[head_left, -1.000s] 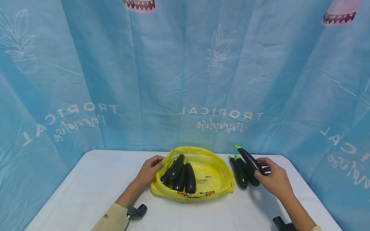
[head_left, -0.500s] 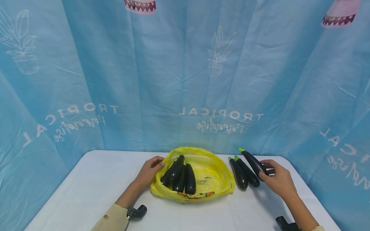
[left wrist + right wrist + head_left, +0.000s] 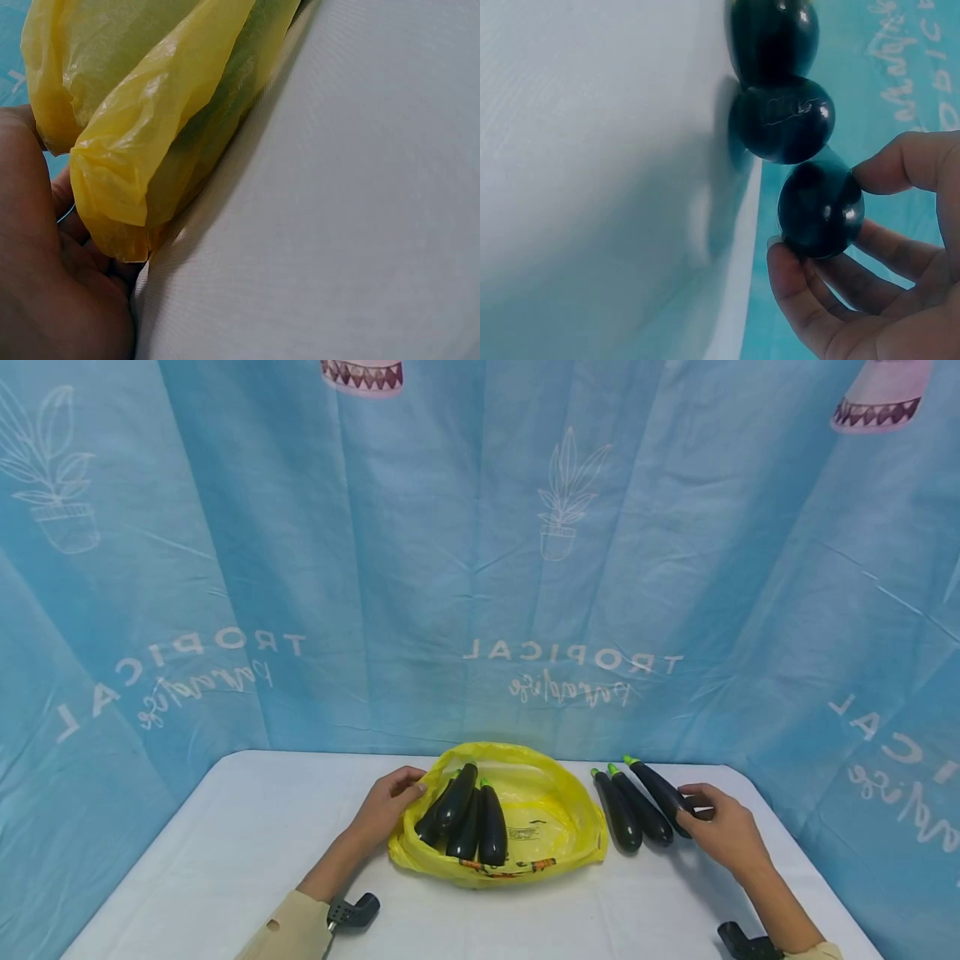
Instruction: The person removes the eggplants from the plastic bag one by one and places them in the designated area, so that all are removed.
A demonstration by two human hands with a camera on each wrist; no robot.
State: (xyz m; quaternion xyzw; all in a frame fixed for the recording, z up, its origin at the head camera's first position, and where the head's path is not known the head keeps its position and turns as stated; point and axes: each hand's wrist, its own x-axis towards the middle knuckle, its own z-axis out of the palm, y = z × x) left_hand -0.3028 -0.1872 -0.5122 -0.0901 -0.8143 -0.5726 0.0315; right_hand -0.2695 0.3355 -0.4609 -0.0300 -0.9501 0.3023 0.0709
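Eggplant is sitting beside two others; my right hand is pinching its thick end, left hand gripping yellow bag. I'm expecting firm, slick skin; favouring that rounded end.

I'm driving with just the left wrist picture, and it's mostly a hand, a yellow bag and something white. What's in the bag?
Observer: From the head view, I count four dark eggplants inside the bag, bunched on its left side.
Child: Ooh! And what's happening over on the other side?
Observer: The right hand holds another eggplant near its fat end, with the green tip pointing away from the person.
Child: Are there any more that didn't get in?
Observer: Yes, two more eggplants lie side by side on the white table, between the bag and the held one.
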